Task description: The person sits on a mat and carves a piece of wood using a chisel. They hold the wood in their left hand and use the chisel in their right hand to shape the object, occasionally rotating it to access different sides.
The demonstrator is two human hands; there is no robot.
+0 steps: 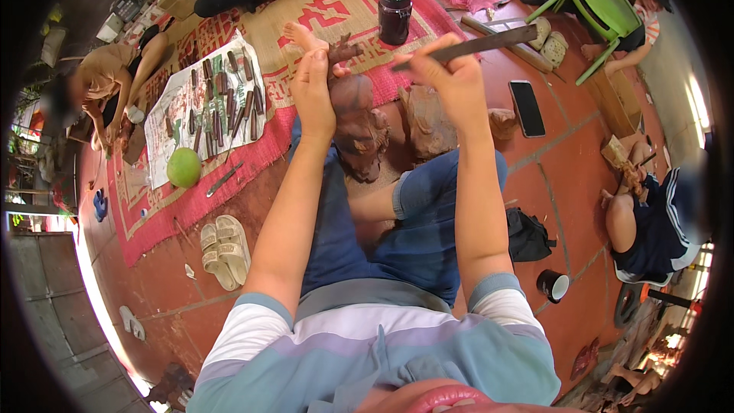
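Observation:
My right hand (453, 80) is closed round a long, dark, flat file (489, 43). Its narrow end points left, toward my other hand, with a gap between. My left hand (313, 95) is closed on a small brown wood carving (346, 53) with stubby prongs. Just below lies a larger reddish-brown carved wood piece (359, 134), between my legs; whether the two are joined, I cannot tell. A rough wood block (430, 122) stands to its right, below my right hand.
Several dark-handled carving tools (218, 107) lie on a white sheet (162, 138) to the left, beside a green round fruit (183, 167). A dark jar (394, 15) stands ahead. A phone (527, 108), a mug (552, 285) and sandals (225, 252) are on the tiles. Other people sit around.

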